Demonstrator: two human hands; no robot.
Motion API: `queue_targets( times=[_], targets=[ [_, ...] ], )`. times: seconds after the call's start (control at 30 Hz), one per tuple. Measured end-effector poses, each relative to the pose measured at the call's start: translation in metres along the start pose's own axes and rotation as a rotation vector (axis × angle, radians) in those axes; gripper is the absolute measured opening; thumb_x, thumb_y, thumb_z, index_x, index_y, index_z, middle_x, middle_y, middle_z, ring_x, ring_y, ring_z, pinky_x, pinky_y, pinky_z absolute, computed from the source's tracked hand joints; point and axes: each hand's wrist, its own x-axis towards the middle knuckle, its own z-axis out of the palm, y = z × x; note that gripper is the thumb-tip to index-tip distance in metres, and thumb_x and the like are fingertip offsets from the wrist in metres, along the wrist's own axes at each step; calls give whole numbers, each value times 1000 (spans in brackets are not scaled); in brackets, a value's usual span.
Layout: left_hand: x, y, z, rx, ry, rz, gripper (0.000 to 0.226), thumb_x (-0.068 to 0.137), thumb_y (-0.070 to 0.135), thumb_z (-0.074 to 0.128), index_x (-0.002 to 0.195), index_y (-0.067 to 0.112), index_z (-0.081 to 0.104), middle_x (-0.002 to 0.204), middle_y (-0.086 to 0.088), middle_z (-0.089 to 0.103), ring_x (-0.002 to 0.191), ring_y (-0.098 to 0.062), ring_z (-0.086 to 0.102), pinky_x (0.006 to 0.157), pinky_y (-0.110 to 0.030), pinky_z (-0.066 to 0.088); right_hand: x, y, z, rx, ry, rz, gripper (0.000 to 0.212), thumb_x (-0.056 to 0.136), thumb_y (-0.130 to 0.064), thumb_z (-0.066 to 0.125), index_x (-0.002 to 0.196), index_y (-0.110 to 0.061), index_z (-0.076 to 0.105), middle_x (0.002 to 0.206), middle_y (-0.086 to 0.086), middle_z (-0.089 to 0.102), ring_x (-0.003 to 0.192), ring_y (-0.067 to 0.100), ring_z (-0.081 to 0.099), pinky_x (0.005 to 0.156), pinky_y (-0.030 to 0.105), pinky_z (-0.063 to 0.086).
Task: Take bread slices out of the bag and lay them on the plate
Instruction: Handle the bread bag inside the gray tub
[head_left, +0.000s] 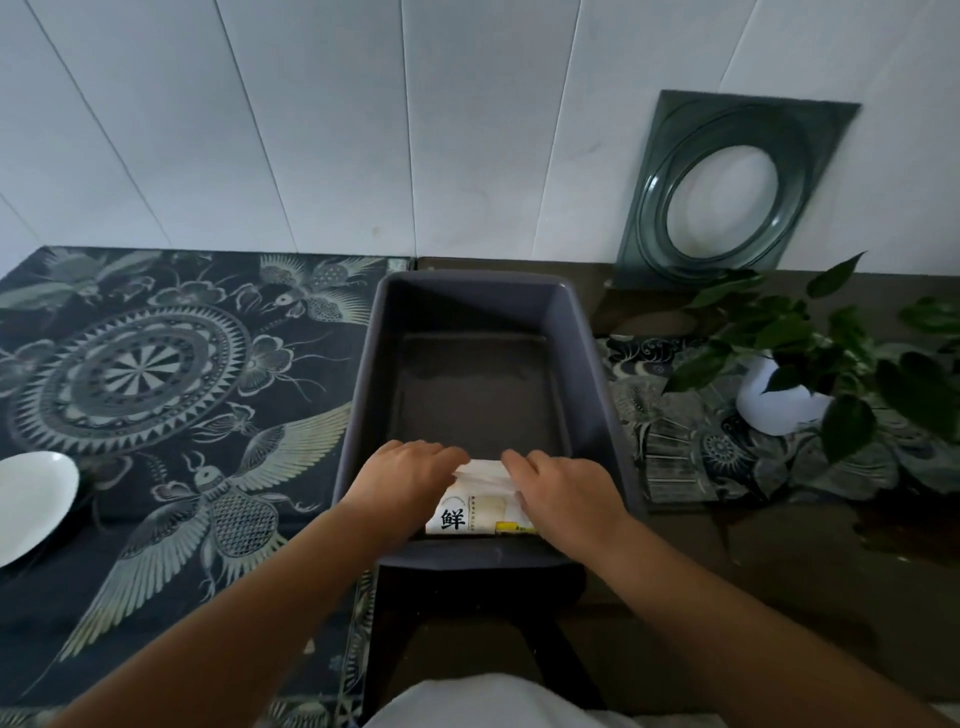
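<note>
Worktop (779, 571) dark, draped at left with a patterned cloth (156, 364). Grey bin (358, 395) at centre, deep-walled, floor bare except for the near end. White plate (31, 499) at far left edge, well apart from bin, nothing on it. Potted plant (810, 364) at right; green glass dish (727, 192) propped against wall, far right.

Bread bag (480, 506) lying in near end of bin, white printed wrapper, crumpled top pointing far. Not yet opened, by the look. No slices visible.

Left hand (402, 480) and right hand (563, 493) both down in bin, one on each side of bag, fingers curled over its crumpled top. Touching wrapper; whether pinching it or merely resting on it, cannot tell.

Handling, judged: light load, thin slippery film, soft contents that crush under squeeze. Best taken at gathered neck to open, not round the body. Slices likely floppy and tear-prone; lift flat by edges, support underneath. Long carry left to plate.
</note>
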Motion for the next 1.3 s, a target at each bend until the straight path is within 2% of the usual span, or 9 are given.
queue_targets(
  times=[0.17,0.33,0.47,0.63,0.8,1.0,1.17,1.23,1.3],
  targets=[
    [5,-8,-1,-42,-27,0,30,86,13,68,115,20,62,97,-1,72,89,-23,67,74,-35,52,9,7,-5,-64,44,-81,31,71,-17,74,101,-14,69,59,1,61,40,23,56,36,27,33],
    [1,-9,4,-150,-8,-6,31,89,20,65,118,18,57,107,-2,65,96,-22,61,80,-38,53,15,16,-7,81,27,-92,34,76,-25,63,109,-15,70,70,1,66,48,24,60,37,29,41],
    [-2,-7,3,-139,62,73,23,83,25,75,104,18,65,92,-2,61,81,-21,57,66,-36,49,19,25,-6,176,-55,-122,21,88,-32,52,96,-19,67,72,0,65,55,24,63,42,27,32],
    [-2,-7,-4,-202,121,75,21,80,11,79,99,13,71,88,-4,68,76,-23,63,64,-36,51,18,28,-7,290,-61,-68,21,90,-29,62,104,-17,71,89,0,62,60,23,62,43,32,45],
    [0,-10,-13,-271,87,106,7,83,8,76,87,12,72,83,-4,68,72,-23,65,62,-31,50,10,20,-11,365,-5,1,16,87,-30,69,96,-18,65,85,-3,66,59,19,62,45,37,51],
    [-3,-11,-11,-107,154,303,30,84,8,68,113,16,61,99,-4,70,81,-21,64,64,-38,53,16,24,-16,734,-295,302,16,83,-40,71,78,-28,62,72,-8,65,63,7,59,56,35,48],
    [-3,-8,-12,-115,154,344,28,91,17,59,117,10,59,95,-6,72,78,-23,65,64,-38,53,17,29,-18,866,-392,389,17,84,-44,70,74,-32,63,66,-7,64,58,3,57,54,28,43],
    [-5,-7,-15,-156,144,321,25,92,21,58,113,8,61,89,-7,73,73,-23,65,64,-36,53,15,28,-21,776,-377,332,21,78,-54,68,84,-34,65,76,-11,65,66,1,58,59,28,47],
    [-6,-7,-18,-174,147,314,17,91,17,60,105,7,65,80,-7,72,66,-22,64,60,-36,53,13,24,-24,510,-234,146,34,74,-59,65,96,-33,68,86,-14,65,77,6,56,63,30,47]
  ],
)
